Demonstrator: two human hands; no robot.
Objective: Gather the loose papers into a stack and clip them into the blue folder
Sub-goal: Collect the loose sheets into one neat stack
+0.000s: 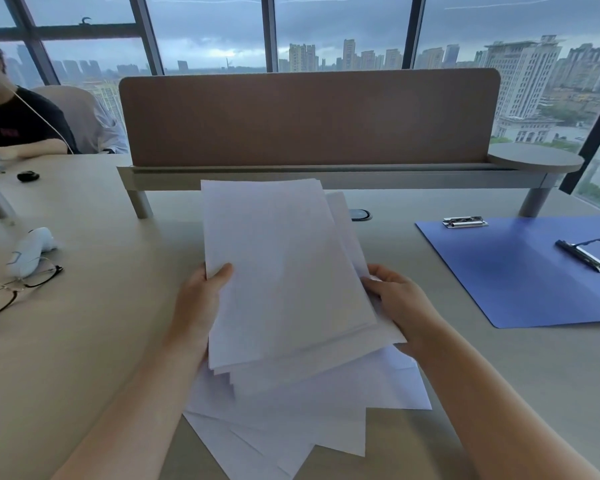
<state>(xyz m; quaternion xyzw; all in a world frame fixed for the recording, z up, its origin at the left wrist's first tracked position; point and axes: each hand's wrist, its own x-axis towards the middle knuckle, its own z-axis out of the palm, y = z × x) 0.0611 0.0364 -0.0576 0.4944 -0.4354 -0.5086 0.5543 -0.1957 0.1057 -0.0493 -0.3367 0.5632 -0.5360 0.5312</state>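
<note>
You hold a bunch of white papers [284, 271] up off the table [94, 341]. Your left hand [201, 299] grips the left edge, thumb on top. Your right hand [399, 303] grips the right edge. The edges do not line up yet; some sheets stick out. More loose sheets [291, 420] lie fanned out under your arms, near the table's front edge. The blue folder [520, 271] lies open to your right, well apart, with bare table between. Its clips [465, 222] sit near the top edge. Glasses [11, 289] lie far left.
</note>
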